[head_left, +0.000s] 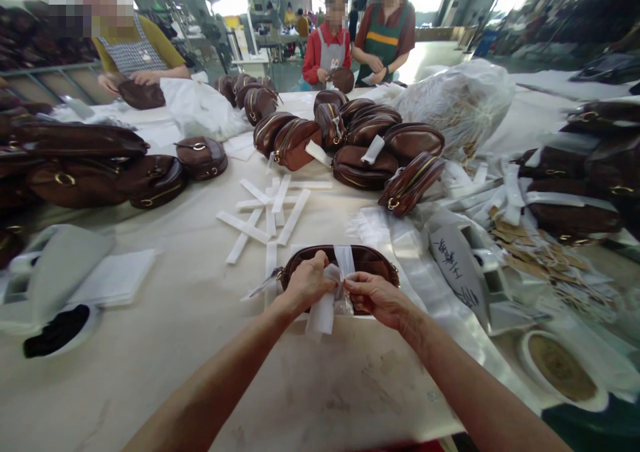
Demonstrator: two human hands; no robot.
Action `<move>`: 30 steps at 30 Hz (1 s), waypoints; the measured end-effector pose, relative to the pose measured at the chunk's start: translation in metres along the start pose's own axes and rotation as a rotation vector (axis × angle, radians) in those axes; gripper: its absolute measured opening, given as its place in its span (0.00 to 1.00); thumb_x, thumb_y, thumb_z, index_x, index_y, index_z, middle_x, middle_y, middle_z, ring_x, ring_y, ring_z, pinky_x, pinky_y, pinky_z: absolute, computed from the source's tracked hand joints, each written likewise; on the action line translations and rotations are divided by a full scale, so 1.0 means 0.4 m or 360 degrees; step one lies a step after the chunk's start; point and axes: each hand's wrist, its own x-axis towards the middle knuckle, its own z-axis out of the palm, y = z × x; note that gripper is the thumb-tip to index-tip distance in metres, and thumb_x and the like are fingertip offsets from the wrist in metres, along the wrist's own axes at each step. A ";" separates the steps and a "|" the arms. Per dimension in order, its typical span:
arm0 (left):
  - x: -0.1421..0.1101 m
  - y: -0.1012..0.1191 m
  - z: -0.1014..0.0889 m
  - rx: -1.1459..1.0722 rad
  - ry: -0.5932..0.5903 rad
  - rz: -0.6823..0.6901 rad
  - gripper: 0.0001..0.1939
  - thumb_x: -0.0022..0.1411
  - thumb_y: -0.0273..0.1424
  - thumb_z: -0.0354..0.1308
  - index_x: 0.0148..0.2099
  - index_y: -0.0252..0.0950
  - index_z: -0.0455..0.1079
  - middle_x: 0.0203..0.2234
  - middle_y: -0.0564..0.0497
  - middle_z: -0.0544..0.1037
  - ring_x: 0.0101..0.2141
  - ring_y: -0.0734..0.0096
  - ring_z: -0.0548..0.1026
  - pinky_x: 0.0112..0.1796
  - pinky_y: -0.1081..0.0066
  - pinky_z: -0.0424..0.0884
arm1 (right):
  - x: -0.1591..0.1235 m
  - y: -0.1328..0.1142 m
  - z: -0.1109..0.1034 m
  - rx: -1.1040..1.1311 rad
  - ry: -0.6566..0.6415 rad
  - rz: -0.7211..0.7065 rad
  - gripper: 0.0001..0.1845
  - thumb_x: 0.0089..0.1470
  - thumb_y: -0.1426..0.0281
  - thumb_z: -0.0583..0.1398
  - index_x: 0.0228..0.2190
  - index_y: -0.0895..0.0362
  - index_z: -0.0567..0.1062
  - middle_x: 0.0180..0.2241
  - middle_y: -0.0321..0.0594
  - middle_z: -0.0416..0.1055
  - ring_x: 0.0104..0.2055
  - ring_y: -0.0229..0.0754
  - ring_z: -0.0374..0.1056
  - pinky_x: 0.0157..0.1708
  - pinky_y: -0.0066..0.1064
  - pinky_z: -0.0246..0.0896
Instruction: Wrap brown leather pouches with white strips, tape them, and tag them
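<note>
Left hand (310, 283), right hand (374, 296) pinch white wrapping (323, 315), hiding the brown bag's (371, 259) front! Bare tabletop (345, 385) reaches the near edge.

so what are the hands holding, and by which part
Left hand: white wrapping, near its top. Right hand: at the pale strip across the bag, exact hold unclear.

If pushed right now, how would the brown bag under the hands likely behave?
The brown bag probably keeps its shape, given its full outline. Its sheen suggests slight slipperiness. Wide and low, it seems unlikely to roll.
</note>
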 end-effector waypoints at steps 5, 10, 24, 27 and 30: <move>0.011 -0.016 0.012 -0.0321 -0.0107 0.0076 0.11 0.47 0.27 0.61 0.33 0.35 0.62 0.17 0.61 0.58 0.21 0.79 0.60 0.23 0.78 0.55 | -0.003 0.007 -0.002 -0.0017 -0.0009 -0.0054 0.24 0.25 0.61 0.72 0.22 0.61 0.70 0.16 0.28 0.62 0.16 0.25 0.52 0.18 0.22 0.42; -0.006 -0.032 0.017 -0.0688 -0.0322 0.0091 0.12 0.50 0.29 0.57 0.38 0.36 0.61 0.17 0.62 0.62 0.19 0.79 0.62 0.21 0.79 0.57 | -0.002 0.034 0.012 -0.0003 0.0172 -0.0218 0.25 0.27 0.58 0.71 0.21 0.58 0.66 0.13 0.26 0.60 0.14 0.26 0.49 0.16 0.22 0.38; 0.005 -0.020 0.028 -0.0794 -0.0258 -0.0057 0.12 0.47 0.21 0.56 0.34 0.36 0.58 0.14 0.63 0.60 0.15 0.79 0.61 0.17 0.79 0.59 | 0.006 0.019 0.019 -0.0241 0.0152 -0.0197 0.24 0.27 0.57 0.69 0.23 0.59 0.68 0.12 0.25 0.57 0.13 0.26 0.48 0.14 0.21 0.41; -0.016 -0.026 0.017 -0.0705 -0.0282 0.0075 0.11 0.50 0.23 0.55 0.38 0.35 0.61 0.16 0.60 0.64 0.18 0.75 0.65 0.20 0.77 0.63 | 0.010 0.035 0.029 -0.0385 0.0306 -0.0321 0.23 0.31 0.56 0.67 0.23 0.56 0.64 0.12 0.25 0.58 0.13 0.28 0.51 0.13 0.21 0.43; -0.037 -0.027 0.015 -0.0537 -0.0198 0.0221 0.14 0.50 0.23 0.55 0.42 0.34 0.65 0.22 0.55 0.70 0.26 0.70 0.70 0.28 0.73 0.67 | 0.005 0.045 0.036 -0.0557 0.0454 -0.0447 0.20 0.34 0.58 0.65 0.23 0.55 0.63 0.14 0.25 0.60 0.14 0.30 0.54 0.13 0.23 0.48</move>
